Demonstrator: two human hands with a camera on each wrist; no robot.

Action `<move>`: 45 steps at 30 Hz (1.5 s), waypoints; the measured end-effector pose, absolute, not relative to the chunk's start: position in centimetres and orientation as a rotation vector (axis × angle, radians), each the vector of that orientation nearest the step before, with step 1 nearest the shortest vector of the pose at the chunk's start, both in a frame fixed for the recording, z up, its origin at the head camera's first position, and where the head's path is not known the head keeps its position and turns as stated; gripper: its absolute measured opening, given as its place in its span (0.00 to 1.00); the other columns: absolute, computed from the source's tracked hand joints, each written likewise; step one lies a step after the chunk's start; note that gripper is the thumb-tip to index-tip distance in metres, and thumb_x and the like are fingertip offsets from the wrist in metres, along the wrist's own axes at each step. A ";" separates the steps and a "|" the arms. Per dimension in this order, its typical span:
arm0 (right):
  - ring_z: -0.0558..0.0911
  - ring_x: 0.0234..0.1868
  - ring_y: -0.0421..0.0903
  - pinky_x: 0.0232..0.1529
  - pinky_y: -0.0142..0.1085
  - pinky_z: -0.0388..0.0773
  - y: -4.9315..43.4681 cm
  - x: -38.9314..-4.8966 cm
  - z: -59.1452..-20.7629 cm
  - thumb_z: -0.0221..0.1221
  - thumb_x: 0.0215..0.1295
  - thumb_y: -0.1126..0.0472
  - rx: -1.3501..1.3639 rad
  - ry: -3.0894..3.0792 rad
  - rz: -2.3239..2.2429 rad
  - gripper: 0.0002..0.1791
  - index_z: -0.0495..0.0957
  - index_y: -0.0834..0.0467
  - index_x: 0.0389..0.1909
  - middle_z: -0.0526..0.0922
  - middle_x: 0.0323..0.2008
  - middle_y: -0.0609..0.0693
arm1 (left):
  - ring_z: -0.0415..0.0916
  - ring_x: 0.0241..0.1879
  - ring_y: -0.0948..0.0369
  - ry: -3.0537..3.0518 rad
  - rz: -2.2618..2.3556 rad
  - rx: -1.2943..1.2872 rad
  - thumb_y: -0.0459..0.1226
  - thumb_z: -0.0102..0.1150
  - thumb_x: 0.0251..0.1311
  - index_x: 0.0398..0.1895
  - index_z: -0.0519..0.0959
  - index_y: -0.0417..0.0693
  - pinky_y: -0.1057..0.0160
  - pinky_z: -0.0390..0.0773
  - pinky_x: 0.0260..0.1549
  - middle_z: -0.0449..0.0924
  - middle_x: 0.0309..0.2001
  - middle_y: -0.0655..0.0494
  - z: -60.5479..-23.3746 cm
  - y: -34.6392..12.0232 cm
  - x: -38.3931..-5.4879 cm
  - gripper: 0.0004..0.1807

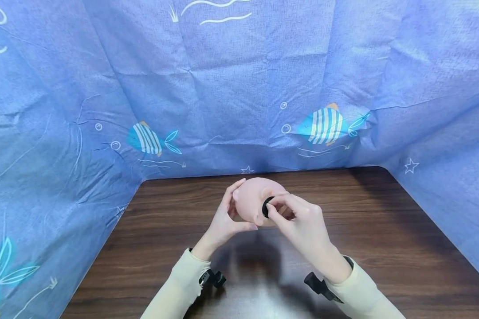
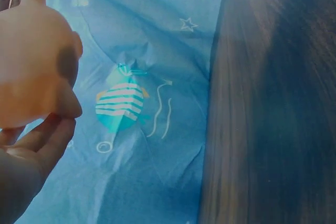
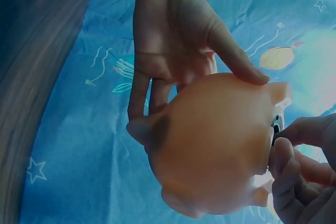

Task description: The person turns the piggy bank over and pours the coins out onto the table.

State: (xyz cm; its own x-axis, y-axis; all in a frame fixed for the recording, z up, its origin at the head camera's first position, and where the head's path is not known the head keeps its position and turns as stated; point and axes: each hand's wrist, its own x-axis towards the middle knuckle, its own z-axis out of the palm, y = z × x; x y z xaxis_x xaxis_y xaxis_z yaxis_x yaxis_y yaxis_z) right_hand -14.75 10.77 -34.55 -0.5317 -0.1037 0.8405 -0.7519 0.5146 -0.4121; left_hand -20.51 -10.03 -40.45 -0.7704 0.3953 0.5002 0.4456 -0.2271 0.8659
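A pink piggy bank [image 1: 248, 198] is held up over the table, tipped so its underside with the stubby feet faces the right. My left hand [image 1: 222, 220] grips it from the left, the thumb lying along one side and the fingers on the other, as the right wrist view also shows. At the pig's underside, between the feet, my right hand [image 1: 305, 223] pinches a round black plug [image 1: 265, 208] between thumb and fingers. Seen from the right wrist, the plug [image 3: 276, 124] lies right against the belly. The left wrist view shows just part of the piggy bank [image 2: 31, 61].
Below the hands spreads a dark brown wooden table [image 1: 159, 257], with the pig's shadow on it. A blue cloth [image 1: 231, 88] printed with fish surrounds the table at the back and both sides. Each wrist carries a black strapped-on camera [image 1: 317, 283].
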 end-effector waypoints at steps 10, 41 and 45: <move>0.76 0.18 0.35 0.23 0.22 0.75 9.7 -15.9 -34.8 0.68 0.56 0.72 0.609 -1.859 1.186 0.06 0.86 0.57 0.31 0.82 0.23 0.44 | 0.60 0.68 0.51 -1.812 -2.056 -0.962 0.36 0.83 0.45 0.75 0.49 0.50 0.61 0.71 0.63 0.56 0.71 0.48 -40.4 -8.7 -19.9 0.60; 0.82 0.56 0.47 0.46 0.36 0.84 12.2 -16.9 -35.9 0.61 0.72 0.62 0.732 -2.212 1.435 0.37 0.59 0.41 0.77 0.72 0.64 0.47 | 0.61 0.68 0.58 -1.945 -2.126 -0.998 0.52 0.82 0.43 0.79 0.48 0.59 0.66 0.73 0.58 0.57 0.74 0.54 -38.6 -10.7 -21.0 0.64; 0.77 0.62 0.45 0.53 0.35 0.81 11.7 -17.0 -35.8 0.62 0.70 0.65 0.863 -2.148 1.447 0.37 0.62 0.47 0.77 0.71 0.66 0.47 | 0.60 0.69 0.55 -2.057 -2.001 -1.015 0.39 0.85 0.40 0.80 0.48 0.58 0.65 0.75 0.57 0.56 0.75 0.52 -37.9 -12.2 -20.7 0.67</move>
State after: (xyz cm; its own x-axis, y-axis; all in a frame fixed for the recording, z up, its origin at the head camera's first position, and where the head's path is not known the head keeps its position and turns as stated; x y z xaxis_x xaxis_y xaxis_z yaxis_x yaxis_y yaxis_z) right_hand -17.04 11.70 -35.80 -0.7248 -0.2650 0.6360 -0.6889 0.2702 -0.6726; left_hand -20.67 -12.16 -37.89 -0.7732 0.3856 0.5034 0.5139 -0.0841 0.8537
